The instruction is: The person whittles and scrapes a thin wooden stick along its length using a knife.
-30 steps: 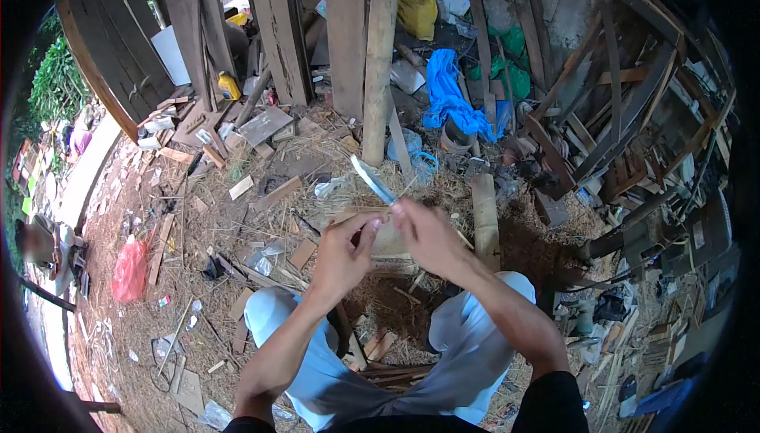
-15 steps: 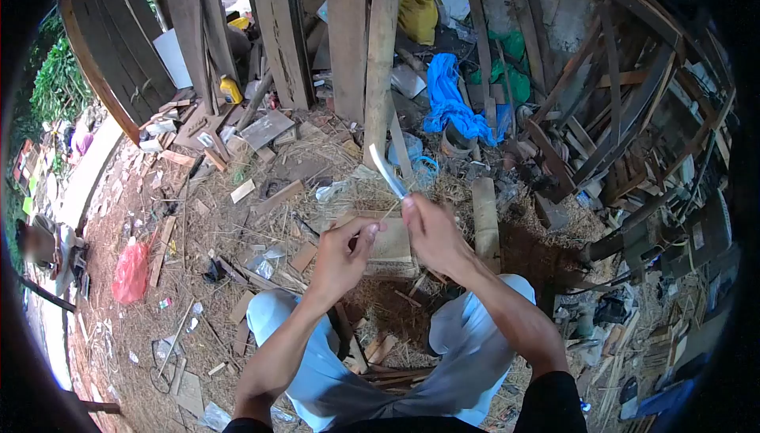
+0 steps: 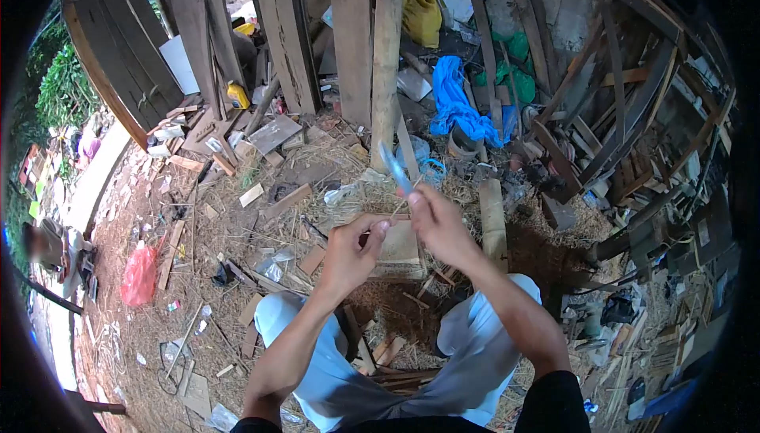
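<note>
A knife with a curved, shiny blade points up and away from my right hand, whose fingers are wrapped round its handle. Just to the left, my left hand is closed in a pinch on a thin pale strip, perhaps wood or bamboo. The strip slants up toward the knife and my right fingers. Whether blade and strip touch, I cannot tell. Below both hands, a wooden block lies on the ground between my knees.
Shavings and scraps cover the ground. A bamboo piece lies to the right of the block. Beyond stand a pole and upright planks. A blue cloth or plastic sheet lies behind; a red plastic bag is at left.
My right hand has shifted slightly right, and the blade sits a little lower and steeper. My left hand keeps its pinch on the strip. The whole view has shifted slightly.
</note>
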### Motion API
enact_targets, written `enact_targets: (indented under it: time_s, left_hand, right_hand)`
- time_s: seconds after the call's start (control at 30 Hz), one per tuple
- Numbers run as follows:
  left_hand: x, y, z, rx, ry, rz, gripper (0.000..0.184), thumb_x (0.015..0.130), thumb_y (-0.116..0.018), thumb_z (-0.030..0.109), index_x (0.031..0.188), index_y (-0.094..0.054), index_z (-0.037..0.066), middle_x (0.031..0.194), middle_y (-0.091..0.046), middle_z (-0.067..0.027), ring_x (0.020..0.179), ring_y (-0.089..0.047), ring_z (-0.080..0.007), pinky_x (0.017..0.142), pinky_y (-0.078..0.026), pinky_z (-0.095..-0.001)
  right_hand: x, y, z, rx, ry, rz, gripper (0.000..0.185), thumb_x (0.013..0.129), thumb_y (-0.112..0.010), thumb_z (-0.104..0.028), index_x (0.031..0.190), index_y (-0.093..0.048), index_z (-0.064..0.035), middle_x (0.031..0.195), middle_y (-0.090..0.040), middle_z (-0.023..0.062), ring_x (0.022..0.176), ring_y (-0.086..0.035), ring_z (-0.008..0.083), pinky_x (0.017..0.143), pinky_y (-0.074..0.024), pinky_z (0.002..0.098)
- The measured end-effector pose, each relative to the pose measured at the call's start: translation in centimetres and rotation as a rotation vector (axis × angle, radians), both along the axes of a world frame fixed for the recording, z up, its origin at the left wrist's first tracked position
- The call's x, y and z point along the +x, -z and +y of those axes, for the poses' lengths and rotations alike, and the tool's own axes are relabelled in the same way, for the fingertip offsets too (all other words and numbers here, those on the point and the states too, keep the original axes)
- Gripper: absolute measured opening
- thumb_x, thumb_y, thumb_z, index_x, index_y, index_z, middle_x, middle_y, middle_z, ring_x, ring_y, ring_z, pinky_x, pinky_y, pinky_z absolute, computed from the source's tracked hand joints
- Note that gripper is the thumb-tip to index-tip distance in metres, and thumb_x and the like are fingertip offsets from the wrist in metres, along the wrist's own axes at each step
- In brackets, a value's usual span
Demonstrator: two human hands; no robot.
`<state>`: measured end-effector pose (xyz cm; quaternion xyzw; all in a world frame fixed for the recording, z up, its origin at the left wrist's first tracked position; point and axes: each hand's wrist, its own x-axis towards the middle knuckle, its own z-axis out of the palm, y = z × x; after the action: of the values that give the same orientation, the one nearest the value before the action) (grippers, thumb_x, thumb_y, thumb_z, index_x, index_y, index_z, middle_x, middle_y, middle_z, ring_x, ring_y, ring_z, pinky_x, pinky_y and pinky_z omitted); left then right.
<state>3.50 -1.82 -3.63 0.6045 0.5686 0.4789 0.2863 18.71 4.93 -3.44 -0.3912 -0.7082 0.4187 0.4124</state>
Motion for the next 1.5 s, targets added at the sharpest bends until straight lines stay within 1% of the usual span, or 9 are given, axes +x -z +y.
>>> enact_targets:
  time_s: [0.27,0.4,0.53,0.63,0.8,1.0,1.07,1.4,1.5]
  left_hand:
    - [-0.3,0.3,-0.3,-0.129,0.139,-0.005,0.017,0.092,-0.053,0.013,0.099,-0.064,0.002,0.07,-0.058,-0.0018,0.062,-0.048,-0.0068,0.059,-0.042,-0.0234]
    - [0.2,0.0,-0.5,0.107,0.041,0.083,0.015,0.089,-0.056,0.01,0.098,-0.065,0.002,0.075,-0.064,-0.0088,0.062,-0.055,-0.013,0.058,-0.044,-0.0265]
    - [0.7,-1.0,-0.9,0.067,-0.097,0.16,0.014,0.086,-0.058,0.006,0.097,-0.065,0.002,0.083,-0.066,-0.0154,0.069,-0.063,-0.0218,0.062,-0.047,-0.0296]
    - [0.4,-1.4,-1.0,0.111,-0.074,0.169,0.014,0.085,-0.058,0.004,0.097,-0.065,0.002,0.086,-0.066,-0.0166,0.073,-0.065,-0.0261,0.065,-0.049,-0.0314]
    - [0.4,0.0,-0.3,0.203,-0.059,0.211,0.012,0.086,-0.059,0.007,0.094,-0.066,0.002,0.081,-0.066,-0.0122,0.061,-0.058,-0.0163,0.055,-0.044,-0.0279]
    - [-0.1,-0.3,-0.6,0.191,-0.075,0.177,0.012,0.086,-0.059,0.007,0.093,-0.066,0.003,0.082,-0.066,-0.0119,0.061,-0.059,-0.0174,0.056,-0.044,-0.0278]
    - [0.0,-0.2,-0.6,0.172,-0.078,0.177,0.012,0.086,-0.059,0.007,0.093,-0.066,0.003,0.082,-0.066,-0.0121,0.062,-0.06,-0.0176,0.057,-0.045,-0.0278]
    - [-0.3,-1.4,-0.7,0.155,-0.063,0.209,0.011,0.085,-0.06,0.007,0.093,-0.067,0.003,0.081,-0.067,-0.0118,0.059,-0.059,-0.0179,0.055,-0.044,-0.0287]
    - [0.3,-1.6,-0.4,0.043,-0.095,0.251,0.01,0.085,-0.06,0.007,0.091,-0.067,0.003,0.079,-0.067,-0.0116,0.057,-0.058,-0.0174,0.053,-0.044,-0.0285]
  right_hand:
    - [2.0,-1.3,1.1,-0.19,0.048,0.306,0.027,0.098,-0.037,-0.03,0.098,-0.051,-0.0071,0.059,-0.033,-0.0057,0.044,-0.029,0.0022,0.038,-0.0231,0.0184]
    - [2.7,-1.1,1.5,-0.161,0.112,0.348,0.028,0.098,-0.039,-0.03,0.096,-0.053,-0.0065,0.058,-0.034,-0.0058,0.045,-0.03,0.0018,0.039,-0.0233,0.0185]
    - [1.8,0.0,0.5,0.254,0.142,-0.155,0.033,0.099,-0.036,-0.028,0.084,-0.055,-0.0051,0.055,-0.038,-0.0027,0.047,-0.037,0.0061,0.045,-0.0309,0.0226]
    - [2.7,-2.1,0.7,0.085,0.189,-0.099,0.032,0.098,-0.037,-0.023,0.08,-0.052,-0.002,0.057,-0.047,0.005,0.053,-0.049,0.0147,0.053,-0.04,0.0308]
    - [1.2,-0.9,-1.2,0.109,-0.091,-0.346,0.026,0.096,-0.039,-0.021,0.081,-0.05,-0.002,0.06,-0.049,0.007,0.055,-0.048,0.0172,0.053,-0.0399,0.031]
    - [1.4,-0.4,-0.2,0.23,0.204,-0.086,0.018,0.094,-0.039,-0.011,0.086,-0.052,-0.0012,0.066,-0.055,0.011,0.06,-0.055,0.0192,0.056,-0.0411,0.0343]
    - [1.4,-0.5,-0.1,0.214,0.123,-0.277,0.02,0.094,-0.041,-0.016,0.09,-0.051,0.0,0.063,-0.056,0.0186,0.055,-0.058,0.031,0.053,-0.0429,0.0402]
    - [1.7,-1.9,-0.2,0.064,0.269,-0.054,0.027,0.096,-0.038,-0.021,0.085,-0.051,0.0011,0.062,-0.053,0.0184,0.056,-0.056,0.0318,0.053,-0.0406,0.0415]
    - [1.1,-0.9,-0.9,0.071,0.098,-0.299,0.03,0.097,-0.037,-0.023,0.086,-0.05,0.001,0.059,-0.051,0.0166,0.052,-0.051,0.028,0.051,-0.0394,0.0388]
